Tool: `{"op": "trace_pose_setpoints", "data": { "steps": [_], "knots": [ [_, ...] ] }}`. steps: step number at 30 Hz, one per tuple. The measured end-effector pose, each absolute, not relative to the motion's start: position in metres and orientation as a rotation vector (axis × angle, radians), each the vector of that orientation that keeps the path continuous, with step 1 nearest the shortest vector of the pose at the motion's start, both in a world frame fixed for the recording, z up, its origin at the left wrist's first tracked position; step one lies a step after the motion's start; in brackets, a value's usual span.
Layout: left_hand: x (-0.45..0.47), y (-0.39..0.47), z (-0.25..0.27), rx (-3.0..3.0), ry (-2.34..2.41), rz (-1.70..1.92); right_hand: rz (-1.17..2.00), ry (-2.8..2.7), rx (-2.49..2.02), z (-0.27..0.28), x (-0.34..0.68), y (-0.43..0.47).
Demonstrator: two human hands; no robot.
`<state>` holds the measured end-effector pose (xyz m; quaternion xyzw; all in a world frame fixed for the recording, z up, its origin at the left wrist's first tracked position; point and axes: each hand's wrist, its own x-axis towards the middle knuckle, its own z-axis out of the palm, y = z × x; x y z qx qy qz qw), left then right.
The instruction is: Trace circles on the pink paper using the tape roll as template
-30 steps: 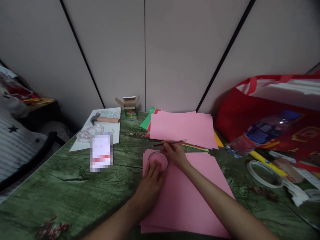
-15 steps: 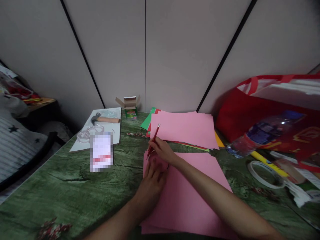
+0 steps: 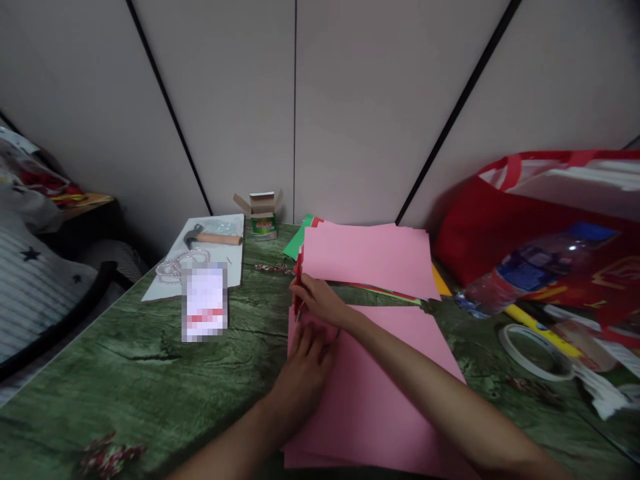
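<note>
A red pencil (image 3: 299, 270) is gripped in my right hand (image 3: 315, 297), its tip down near the left edge of the nearer pink paper stack (image 3: 385, 393). Just below, my left hand (image 3: 307, 357) presses on that stack with its fingers stretched out. A rounded pink piece seems to lie under those fingertips, with a short dark curved line at its right; the fingers and right wrist hide most of it. Behind the hands, a second pile of pink sheets (image 3: 370, 260) covers green, red and orange ones.
On the left are a white board (image 3: 167, 290), a hammer (image 3: 215, 238), bead strings (image 3: 173, 267), a blurred-out phone-like rectangle (image 3: 204, 303) and an open small box (image 3: 263, 225). To the right lie a water bottle (image 3: 525, 270), a tape roll (image 3: 515, 357) and a red bag (image 3: 465, 220).
My right hand has shifted slightly left, and the pencil now stands more upright. My left hand stays in place on the paper. The whole view has moved a little.
</note>
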<state>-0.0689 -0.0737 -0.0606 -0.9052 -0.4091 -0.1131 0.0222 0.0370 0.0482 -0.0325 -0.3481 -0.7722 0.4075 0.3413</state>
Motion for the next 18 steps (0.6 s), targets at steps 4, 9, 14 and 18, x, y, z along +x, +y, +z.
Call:
{"op": "trace_pose_setpoints", "data": {
  "steps": [4,9,14,18],
  "knots": [
    [-0.068,-0.074,-0.062,-2.784,-1.293,-0.420,0.990,-2.065,-0.923,-0.031,0.035,0.049],
    [-0.068,-0.073,-0.065,-2.801,-1.300,-0.394,1.017,-2.064,-0.934,-0.029,0.033,0.051],
    [-0.068,-0.073,-0.066,-2.790,-1.304,-0.339,0.958,-2.000,-1.033,-0.036,0.039,0.058],
    [-0.068,-0.072,-0.065,-2.775,-1.282,-0.291,1.068,-1.873,-1.060,-0.046,0.045,0.063]
  ]
}}
